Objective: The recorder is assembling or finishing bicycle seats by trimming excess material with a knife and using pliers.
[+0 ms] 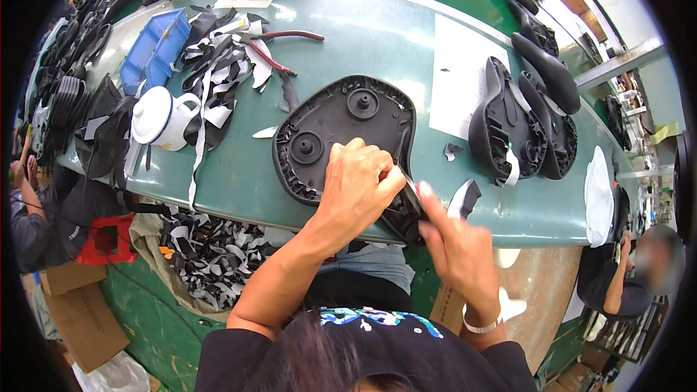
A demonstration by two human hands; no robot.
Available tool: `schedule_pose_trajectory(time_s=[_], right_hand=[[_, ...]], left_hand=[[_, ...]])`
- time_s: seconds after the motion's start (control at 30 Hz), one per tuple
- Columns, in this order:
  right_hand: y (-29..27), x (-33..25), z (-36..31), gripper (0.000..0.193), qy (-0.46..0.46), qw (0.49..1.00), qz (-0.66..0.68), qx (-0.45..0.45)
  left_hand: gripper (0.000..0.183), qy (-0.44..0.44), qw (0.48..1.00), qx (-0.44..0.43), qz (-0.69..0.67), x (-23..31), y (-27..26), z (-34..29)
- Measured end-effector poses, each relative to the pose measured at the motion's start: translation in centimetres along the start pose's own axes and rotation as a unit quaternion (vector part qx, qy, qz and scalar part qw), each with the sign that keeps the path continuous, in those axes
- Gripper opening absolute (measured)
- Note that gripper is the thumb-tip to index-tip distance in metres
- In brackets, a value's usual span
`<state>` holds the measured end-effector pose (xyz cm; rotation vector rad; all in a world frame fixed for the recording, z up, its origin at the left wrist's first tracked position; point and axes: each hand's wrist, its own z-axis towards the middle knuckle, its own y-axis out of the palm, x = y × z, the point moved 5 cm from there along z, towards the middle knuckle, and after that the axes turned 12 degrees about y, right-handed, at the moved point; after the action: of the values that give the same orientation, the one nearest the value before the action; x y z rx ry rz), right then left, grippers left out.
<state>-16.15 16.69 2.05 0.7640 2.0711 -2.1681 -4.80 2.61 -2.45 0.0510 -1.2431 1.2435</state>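
Note:
A large black bicycle saddle [341,127] lies upside down at the table's near edge, its nose pointing toward me. Two round posts stick up from its wide base. My left hand [357,183] is closed at the saddle's narrowing part, pressing on it; what its fingers pinch is hidden. Beside the nose, my right hand [461,247], slightly blurred, is closed around a thin blade-like tool [412,189] held against the saddle's side edge. Most of that tool is covered by the fingers. A black-and-white scrap [465,199] lies just right of the saddle.
Red-handled pliers [294,34] lie by a scrap heap [218,65], near a white lidded mug [161,120] and a blue bin [155,51]. More saddles [508,127] rest at right on a paper sheet [454,65]. Below the table sits a scrap-filled sack [156,254]. People work on both sides.

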Motion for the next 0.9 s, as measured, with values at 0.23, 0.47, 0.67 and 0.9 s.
schedule_pose_trajectory(time_s=[0.23,0.47,0.67,0.9], right_hand=[[0.8,3.9,-4.6,0.044,0.074,0.981,0.179,0.025],[2.4,1.8,4.5,0.028,-0.057,0.98,0.178,0.073],[-7.6,6.1,11.6,0.026,0.059,0.921,0.293,0.248],[-8.4,9.0,34.7,0.032,0.027,0.954,0.234,0.185]], left_hand=[[0.028,0.038,0.867,0.262,-0.422,1.9,-6.2,1.7],[0.055,-0.119,0.965,-0.216,0.088,-9.9,-5.6,5.7],[0.044,-0.215,0.875,0.301,-0.314,-15.3,-9.8,10.8],[0.019,0.003,0.984,0.18,-0.014,-12.9,-1.5,12.9]])
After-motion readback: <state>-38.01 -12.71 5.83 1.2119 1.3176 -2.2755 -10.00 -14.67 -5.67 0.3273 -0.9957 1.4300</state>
